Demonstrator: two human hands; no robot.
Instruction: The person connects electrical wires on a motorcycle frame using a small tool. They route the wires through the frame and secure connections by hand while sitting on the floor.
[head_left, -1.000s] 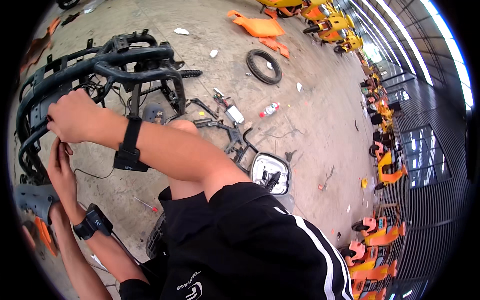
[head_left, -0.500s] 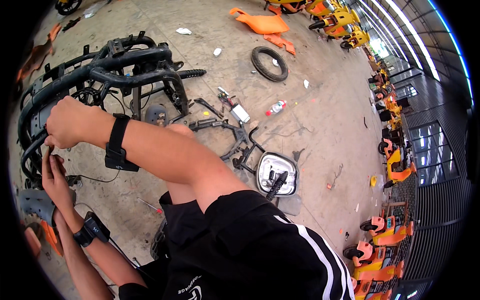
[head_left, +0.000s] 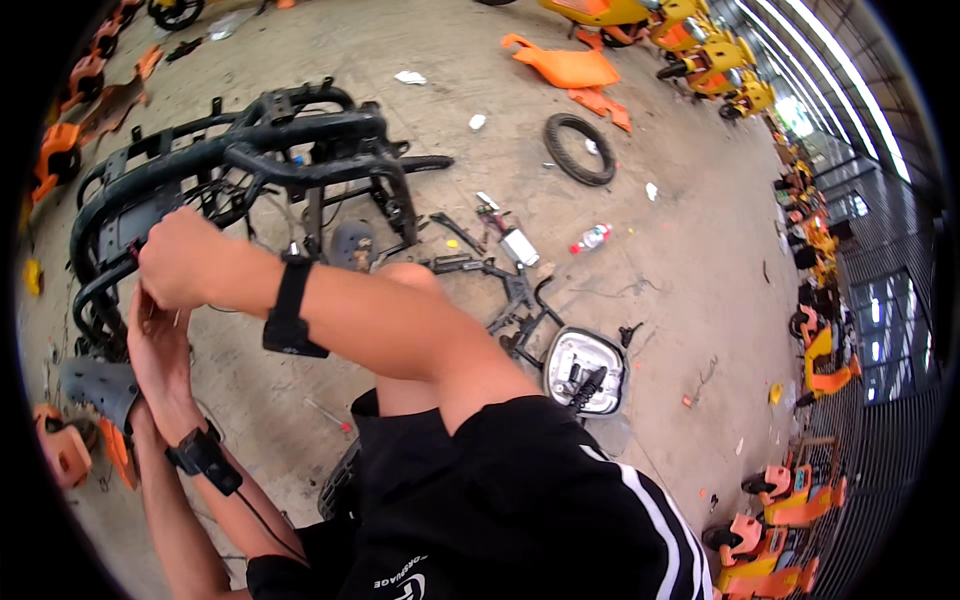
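A black tubular vehicle frame [head_left: 330,130] stands on the floor at the left. Against its near side my right hand [head_left: 185,260] is closed in a fist, back of the hand toward me; whatever lies in its grip is hidden. Just below it my left hand [head_left: 162,350] reaches up with the palm side showing and the fingers loosely stretched. Its fingertips come up under the right fist and are partly hidden. A flat dark plate [head_left: 130,225] lies within the frame beside the right hand. Thin cables [head_left: 215,190] run between the tubes.
Around me lie a tyre [head_left: 580,150], an orange panel [head_left: 565,65], a bottle [head_left: 592,238], a metal box with wires [head_left: 518,246], a white-lined tray [head_left: 600,345] holding a shock absorber, and a screwdriver [head_left: 328,415]. Yellow and orange scooters [head_left: 830,360] line the right side.
The view has swung left, so the whole scene sits farther right. My right fist stays by the frame; the left hand remains beneath it, its fingers now more hidden behind the fist.
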